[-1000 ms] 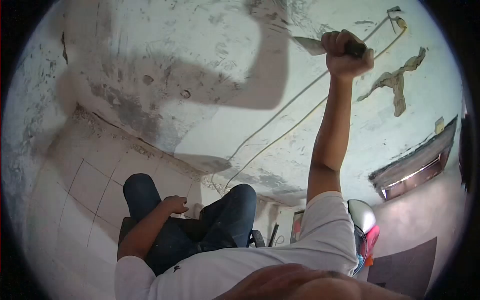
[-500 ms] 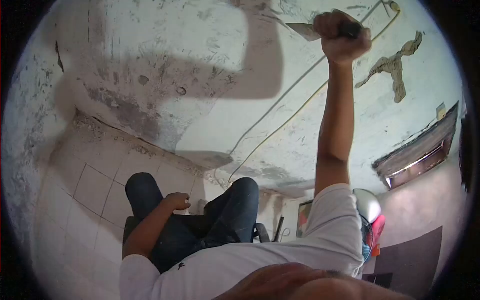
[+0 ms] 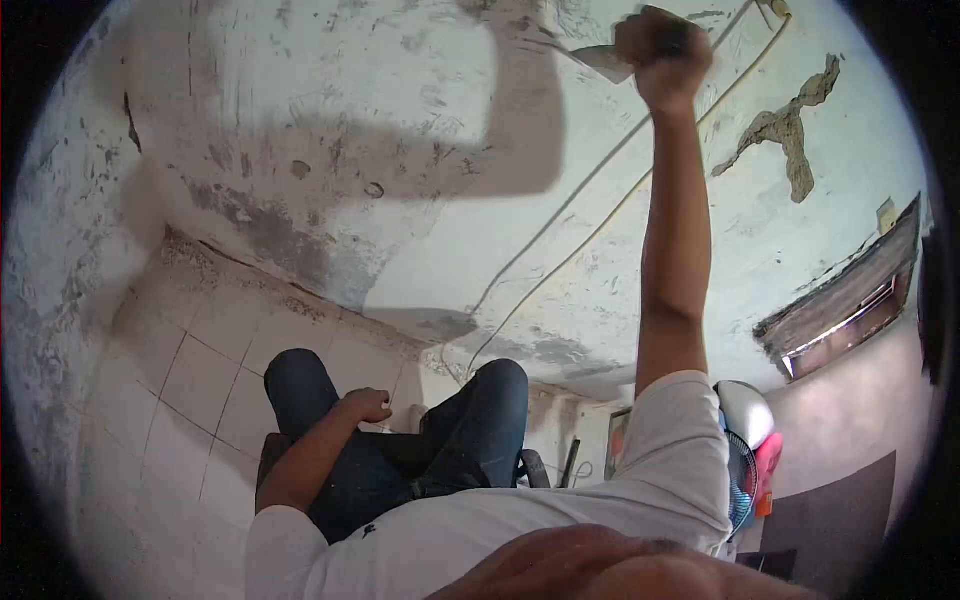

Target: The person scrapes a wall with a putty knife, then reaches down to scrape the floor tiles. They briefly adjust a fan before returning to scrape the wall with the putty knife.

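My right hand [image 3: 668, 62] is raised high against the stained wall [image 3: 450, 240], its fingers wrapped round the dark handle of a scraper. The scraper's flat metal blade [image 3: 604, 62] points left, close to the wall surface; contact cannot be made out. My left hand [image 3: 368, 404] rests low by my left thigh, fingers curled, with nothing visible in it.
A yellowish cable [image 3: 560, 268] runs diagonally along the wall. Broken plaster [image 3: 785, 130] shows at the upper right, above a framed opening [image 3: 845, 320]. Floor tiles [image 3: 205, 385] lie at the left. A fan [image 3: 740, 475] and pink item [image 3: 768, 462] stand right of me.
My right hand and the scraper have shifted slightly up and left, and the hand is now blurred. The view has moved a little. My left hand still rests by my thigh.
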`<state>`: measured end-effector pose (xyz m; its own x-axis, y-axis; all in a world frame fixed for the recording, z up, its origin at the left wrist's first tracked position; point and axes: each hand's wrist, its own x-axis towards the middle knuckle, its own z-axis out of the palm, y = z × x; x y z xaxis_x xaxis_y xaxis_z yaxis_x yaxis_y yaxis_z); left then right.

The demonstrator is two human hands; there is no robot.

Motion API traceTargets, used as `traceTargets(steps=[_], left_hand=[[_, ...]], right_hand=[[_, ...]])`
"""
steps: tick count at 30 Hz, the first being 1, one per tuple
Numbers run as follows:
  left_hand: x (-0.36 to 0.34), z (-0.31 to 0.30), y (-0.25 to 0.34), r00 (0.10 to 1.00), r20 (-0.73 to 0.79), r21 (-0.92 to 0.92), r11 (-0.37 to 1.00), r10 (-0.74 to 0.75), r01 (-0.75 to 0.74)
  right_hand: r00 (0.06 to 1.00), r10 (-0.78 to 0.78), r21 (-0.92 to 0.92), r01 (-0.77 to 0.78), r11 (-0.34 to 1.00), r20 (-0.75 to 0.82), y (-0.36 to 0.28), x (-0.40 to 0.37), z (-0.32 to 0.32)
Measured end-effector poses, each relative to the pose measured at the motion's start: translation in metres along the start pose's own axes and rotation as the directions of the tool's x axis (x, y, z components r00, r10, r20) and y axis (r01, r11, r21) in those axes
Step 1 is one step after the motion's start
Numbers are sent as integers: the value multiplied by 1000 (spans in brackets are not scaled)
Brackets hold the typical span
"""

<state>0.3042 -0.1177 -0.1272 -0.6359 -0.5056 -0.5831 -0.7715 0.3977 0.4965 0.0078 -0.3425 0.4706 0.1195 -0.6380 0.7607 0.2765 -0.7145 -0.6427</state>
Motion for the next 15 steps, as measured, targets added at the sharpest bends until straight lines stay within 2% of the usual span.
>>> traceTargets(steps=[1,2,4,5,6,7,8,9,10,12,14,15], left_hand=[[3,-2,0,1000,-5,-1,1000,3,-3],[6,0,3,1000,-13,-11,1000,14,-14],[2,2,-1,1000,-11,-10,1000,19,-19],[2,-1,0,1000,19,-9,1000,1,-1],[1,-5,-1,1000,11,-3,1000,-7,7],[-2,-5,0,1000,19,-26,1000,-7,8],[-3,-3,2,1000,29,-56,998,-3,4],[0,-6,5,1000,24,-61,998,4,-2],[0,-7,6,999,38,-85,996,0,4],[-9,-6,6,998,65,-86,996,-14,20],[-13,-11,11,1000,18,27,1000,-11,10],[-5,-5,6,1000,16,14,1000,-17,16]], right_hand=[[899,-162,-317,305,898,407,-56,-47,94],[898,-156,-320,302,898,411,-40,-40,89],[939,-119,-621,305,722,323,-10,-33,72],[912,-6,-622,284,729,409,-20,-29,71],[911,-18,-616,294,731,412,-24,-26,67],[933,-42,-387,190,902,358,-32,-26,62],[952,-40,-118,79,990,303,-35,-25,58],[950,-37,-122,78,989,311,-30,-21,57],[941,-16,-304,126,944,339,-22,-23,63],[931,23,-622,224,751,363,-12,-31,69],[930,14,-663,251,706,367,-20,-27,73],[957,-60,-457,190,869,284,-27,-28,66]])
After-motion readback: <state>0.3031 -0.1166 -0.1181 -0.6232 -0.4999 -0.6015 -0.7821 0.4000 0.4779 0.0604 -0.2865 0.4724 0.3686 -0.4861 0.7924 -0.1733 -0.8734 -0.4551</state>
